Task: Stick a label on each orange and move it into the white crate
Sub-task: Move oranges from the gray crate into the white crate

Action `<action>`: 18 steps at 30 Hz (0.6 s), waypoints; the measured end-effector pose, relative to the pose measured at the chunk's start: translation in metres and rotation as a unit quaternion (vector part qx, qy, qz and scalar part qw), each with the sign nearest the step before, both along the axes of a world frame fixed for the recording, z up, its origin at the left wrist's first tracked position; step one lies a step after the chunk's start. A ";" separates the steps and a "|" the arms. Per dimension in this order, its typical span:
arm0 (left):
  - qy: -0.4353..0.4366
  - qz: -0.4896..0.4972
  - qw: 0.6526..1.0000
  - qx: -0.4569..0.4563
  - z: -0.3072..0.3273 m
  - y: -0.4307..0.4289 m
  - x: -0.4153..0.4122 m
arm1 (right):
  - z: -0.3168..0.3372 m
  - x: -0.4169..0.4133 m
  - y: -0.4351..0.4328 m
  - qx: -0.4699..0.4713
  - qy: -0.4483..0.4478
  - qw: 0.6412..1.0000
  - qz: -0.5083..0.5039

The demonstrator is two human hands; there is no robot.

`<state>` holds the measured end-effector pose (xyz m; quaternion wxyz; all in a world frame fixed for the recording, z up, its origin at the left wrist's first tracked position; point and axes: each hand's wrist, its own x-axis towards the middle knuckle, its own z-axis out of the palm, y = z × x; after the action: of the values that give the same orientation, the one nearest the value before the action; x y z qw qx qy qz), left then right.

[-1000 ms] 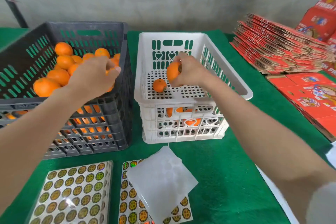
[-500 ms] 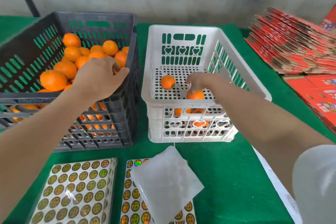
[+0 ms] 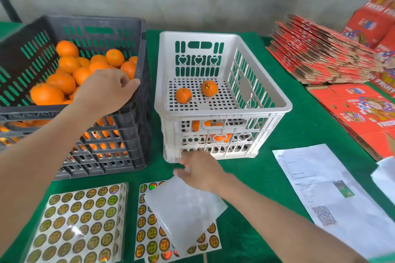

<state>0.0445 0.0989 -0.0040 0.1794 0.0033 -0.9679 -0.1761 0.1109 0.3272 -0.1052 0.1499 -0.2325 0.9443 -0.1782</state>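
The left hand (image 3: 106, 89) hangs palm-down over the near right corner of the dark grey slatted plastic crate (image 3: 141, 53). Its forearm enters from 8 o'clock, and its fingers curl down among the heaped loose oranges (image 3: 64, 79). Whether it grips one is hidden beneath the hand.

At that crate's 3 o'clock stands the white perforated plastic crate (image 3: 213, 114), with two labelled oranges (image 3: 183, 95) side by side on its holed floor. More orange fruit shows through its front openings.

At the white crate's 6 o'clock the blurred right hand (image 3: 201, 171) points toward 9 o'clock, fingers loosely stretched and holding nothing. It is above the top corner of a translucent white backing sheet (image 3: 183, 209) that lies across a sheet of round gold labels (image 3: 142, 222). A wrapped stack of label sheets (image 3: 79, 224) lies at that sheet's 9 o'clock.
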 end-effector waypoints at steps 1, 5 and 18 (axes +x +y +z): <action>-0.002 0.002 1.000 0.001 0.001 0.000 0.001 | -0.012 0.002 0.006 0.075 -0.049 0.996 -0.030; 0.055 -0.002 0.998 0.023 0.005 0.002 0.008 | -0.048 0.011 0.020 0.178 -0.145 0.969 -0.087; -0.096 -0.139 0.975 0.146 -0.140 0.056 0.126 | -0.037 0.038 0.083 -0.156 0.006 0.969 -0.189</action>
<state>0.1709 0.1550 -0.1436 0.0571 -0.0886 -0.9354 -0.3374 0.1488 0.4102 -0.1423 0.0699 -0.0709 0.9323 -0.3476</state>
